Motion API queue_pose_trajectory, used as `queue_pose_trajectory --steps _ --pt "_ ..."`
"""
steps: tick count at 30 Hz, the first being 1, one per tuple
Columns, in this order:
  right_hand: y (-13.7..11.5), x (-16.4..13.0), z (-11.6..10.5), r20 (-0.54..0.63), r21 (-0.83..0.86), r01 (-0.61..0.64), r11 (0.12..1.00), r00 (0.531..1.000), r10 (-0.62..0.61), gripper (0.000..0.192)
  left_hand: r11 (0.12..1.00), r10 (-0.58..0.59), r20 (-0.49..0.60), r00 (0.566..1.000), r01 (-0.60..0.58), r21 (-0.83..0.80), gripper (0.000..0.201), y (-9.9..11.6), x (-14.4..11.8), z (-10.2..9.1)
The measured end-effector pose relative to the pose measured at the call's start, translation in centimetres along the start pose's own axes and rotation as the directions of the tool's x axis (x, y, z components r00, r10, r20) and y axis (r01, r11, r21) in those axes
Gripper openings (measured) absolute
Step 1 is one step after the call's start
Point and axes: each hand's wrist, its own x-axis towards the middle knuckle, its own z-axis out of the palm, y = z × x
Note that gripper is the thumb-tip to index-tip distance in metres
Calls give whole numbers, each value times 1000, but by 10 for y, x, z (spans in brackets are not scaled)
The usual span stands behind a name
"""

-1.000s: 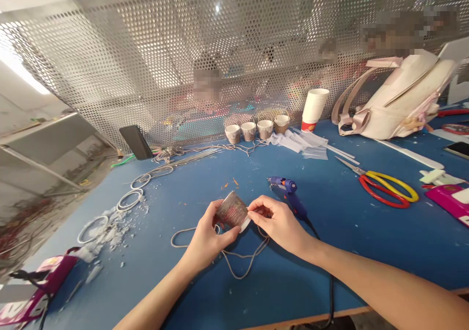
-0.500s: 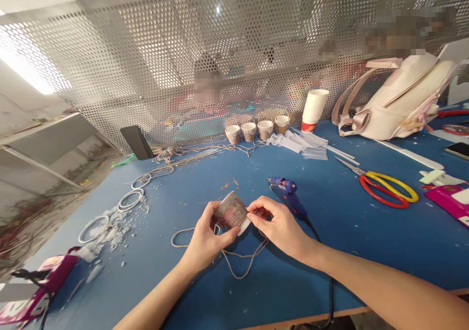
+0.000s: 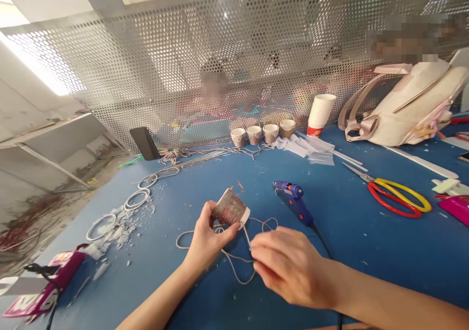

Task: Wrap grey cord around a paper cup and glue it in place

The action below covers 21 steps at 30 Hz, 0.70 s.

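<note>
A paper cup (image 3: 230, 209) wound with grey-brown cord lies tilted in my left hand (image 3: 209, 232), its white rim facing right. The thumb presses near the rim and the fingers wrap round the far side. From the rim a length of cord (image 3: 246, 236) runs taut down to my right hand (image 3: 289, 266), whose fingers are pinched on it. Loose loops of the same cord rest on the blue table beneath both hands. A blue glue gun (image 3: 293, 198) lies just beyond my right hand, its nozzle pointing away to the left.
Scissors (image 3: 395, 195) with red and yellow handles lie at right. Behind are several cord-wrapped cups (image 3: 254, 135), white strips (image 3: 311, 149), stacked paper cups (image 3: 321, 114), a backpack (image 3: 410, 105) and a perforated screen (image 3: 164, 76). Rings (image 3: 137, 199) and a phone (image 3: 144, 143) are at left.
My right hand has drawn away from the cup, down and toward me, pulling the cord straight. My left hand still holds the cup. The view has shifted slightly.
</note>
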Motion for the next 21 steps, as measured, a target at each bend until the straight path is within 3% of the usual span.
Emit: queue_pose_trajectory --steps 3,5,7,9,10,12,14,15,17,21 --pt "-7 -13 -23 29 -91 217 972 976 -215 24 1000 1 -20 1000 -1 5 27 -2 1 -1" --pt "-4 -22 -40 -19 -119 244 963 969 -248 29 1000 3 -28 1000 -3 -7 28 -3 1 -1" --pt "6 -29 -55 -98 -168 99 981 988 -117 23 1000 -2 -33 999 1 -23 29 -3 1 -1" --pt "23 -35 -65 -183 -170 -208 963 967 176 18 1000 -6 -37 999 5 -22 29 -2 1 0" --pt "33 -38 -67 -209 -143 -377 915 915 344 19 1000 -4 -40 999 3 -16 29 -1 1 0" --pt "54 -44 -67 -174 -70 -660 748 747 642 21 1000 0 -50 999 -1 -4 29 1 1 0" --pt "71 -50 -62 -31 -5 -818 575 575 817 27 1000 3 -53 999 -2 3 30 2 1 1" --pt "78 -52 -58 59 15 -858 513 513 856 33 1000 4 -50 999 -4 6 29 2 1 1" --pt "85 -53 -51 202 39 -889 457 455 868 44 1000 14 -43 999 -13 19 28 0 2 1" --pt "85 -42 -38 306 31 -899 438 425 852 40 999 24 -27 999 -23 39 26 -3 3 1"
